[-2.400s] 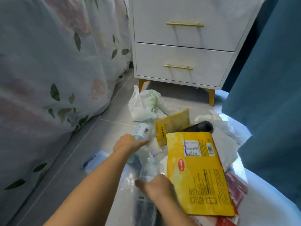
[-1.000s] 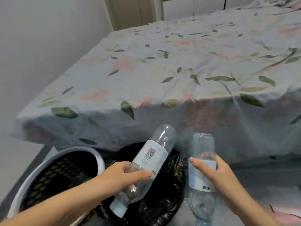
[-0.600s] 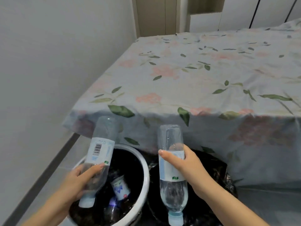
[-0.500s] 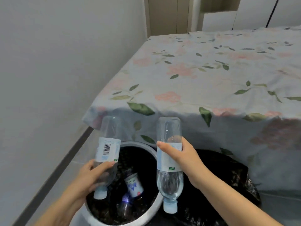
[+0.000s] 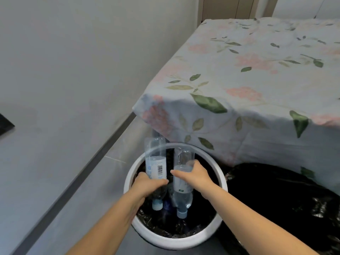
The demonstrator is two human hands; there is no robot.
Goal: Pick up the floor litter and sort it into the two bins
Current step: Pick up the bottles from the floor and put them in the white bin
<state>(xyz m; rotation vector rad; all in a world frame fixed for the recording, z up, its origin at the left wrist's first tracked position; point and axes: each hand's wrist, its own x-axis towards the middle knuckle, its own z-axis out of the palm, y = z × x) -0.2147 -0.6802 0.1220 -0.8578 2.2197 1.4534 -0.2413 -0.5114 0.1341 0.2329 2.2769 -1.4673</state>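
Both bottles have come down over the white bin (image 5: 147, 232) since half a second ago, when the right one hung above the black-bagged bin (image 5: 276, 208). Left hand (image 5: 147, 184) grips the barcode bottle (image 5: 156, 162) round its lower body, cap down inside the rim. Right hand (image 5: 195, 175) grips the second bottle (image 5: 183, 192) at its label, cap down too, just beside the first. Beyond stands the bed (image 5: 248, 89) with its floral cover, its corner overhanging the white bin's far rim.
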